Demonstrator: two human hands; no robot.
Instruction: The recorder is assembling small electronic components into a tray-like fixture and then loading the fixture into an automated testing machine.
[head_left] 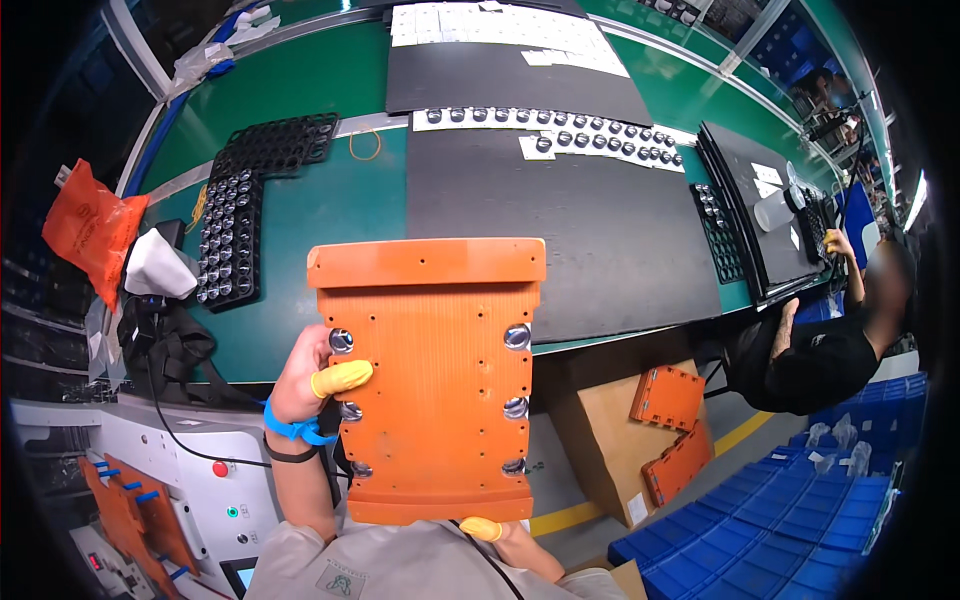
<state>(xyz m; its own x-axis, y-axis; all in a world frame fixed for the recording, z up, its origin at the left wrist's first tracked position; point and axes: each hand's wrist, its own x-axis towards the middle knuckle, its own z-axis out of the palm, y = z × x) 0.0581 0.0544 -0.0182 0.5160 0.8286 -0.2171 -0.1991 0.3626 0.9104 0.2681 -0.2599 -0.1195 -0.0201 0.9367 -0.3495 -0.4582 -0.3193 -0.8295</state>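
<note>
An orange fixture plate (pixel 425 390) with small screw holes is held up in front of my body. Thicker bars run along its top and bottom ends. Round, shiny lens-like parts (pixel 516 337) show in notches along both long sides. My left hand (pixel 318 375) grips the left edge, its yellow-covered thumb on the face and its other fingers mostly hidden behind. A blue band circles that wrist. My right hand (pixel 497 531) holds the bottom edge near the right corner; a yellow-covered digit shows, and the rest is partly hidden under the plate.
Black trays of round parts (pixel 230 240) lie left on the green bench. Rows of dark round parts (pixel 560 125) line the dark mat (pixel 600 240). A cardboard box (pixel 580 420) with orange plates, blue crates (pixel 760 520) and a person (pixel 830 345) are right; a white machine (pixel 230 490) is lower left.
</note>
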